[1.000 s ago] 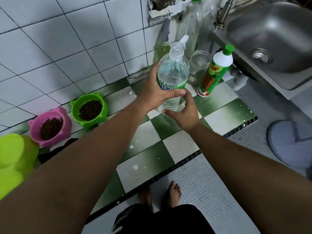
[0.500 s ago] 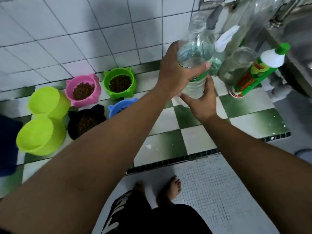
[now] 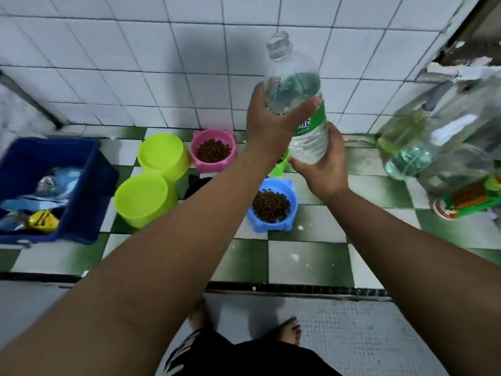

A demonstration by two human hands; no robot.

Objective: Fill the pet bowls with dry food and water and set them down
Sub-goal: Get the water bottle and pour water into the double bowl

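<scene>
Green bowl (image 3: 280, 165) (mostly hidden) behind water bottle (image 3: 298, 104)

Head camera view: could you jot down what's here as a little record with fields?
Water bottle: uncapped, partly full, lifted above the counter
Left hand: gripping the bottle's middle
Right hand: supporting the bottle's base
Pink bowl: dry food inside
Blue bowl: dry food inside
Yellow-green double bowl: both cups empty
Blue bin: holds packets
Counter: green-and-white checked tiles

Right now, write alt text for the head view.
Both hands, left hand and right hand, hold an uncapped water bottle above the tiled counter. Below: pink bowl and blue bowl with kibble, two empty lime bowls.
</scene>
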